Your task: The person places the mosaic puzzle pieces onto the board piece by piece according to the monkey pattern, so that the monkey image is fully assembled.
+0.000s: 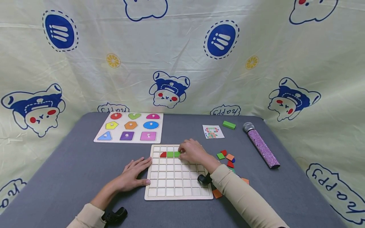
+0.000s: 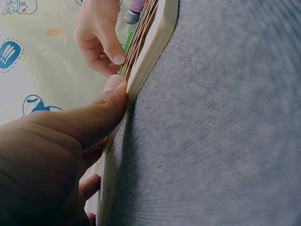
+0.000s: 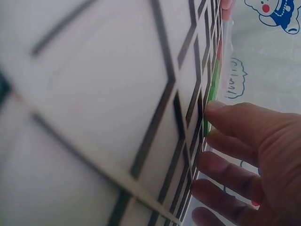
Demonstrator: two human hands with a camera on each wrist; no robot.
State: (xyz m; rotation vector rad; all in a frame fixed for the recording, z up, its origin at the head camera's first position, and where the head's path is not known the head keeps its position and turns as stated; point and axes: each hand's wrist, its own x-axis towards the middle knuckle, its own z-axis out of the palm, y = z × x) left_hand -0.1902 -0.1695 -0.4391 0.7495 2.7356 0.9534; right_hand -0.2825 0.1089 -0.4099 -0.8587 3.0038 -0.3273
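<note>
A pale grid board [image 1: 161,192] lies on the table. In its second row from the back sit a red quarter-round tile [image 1: 163,154] and green square tiles [image 1: 170,154] side by side. My right hand [image 1: 195,153] reaches over the board, its thumb and index finger pinching a green square tile [image 3: 206,126] at the end of that row. The fingers partly hide this tile in the head view. My left hand [image 1: 133,175] rests at the board's left edge with fingers extended; in the left wrist view its thumb [image 2: 108,96] touches the rim.
Loose coloured tiles [image 1: 230,157] lie right of the board, some behind the right forearm. Behind are a shape puzzle board [image 1: 137,133], a small pattern card [image 1: 213,131] and a green block [image 1: 229,124]. A glittery purple microphone [image 1: 263,147] lies at the right.
</note>
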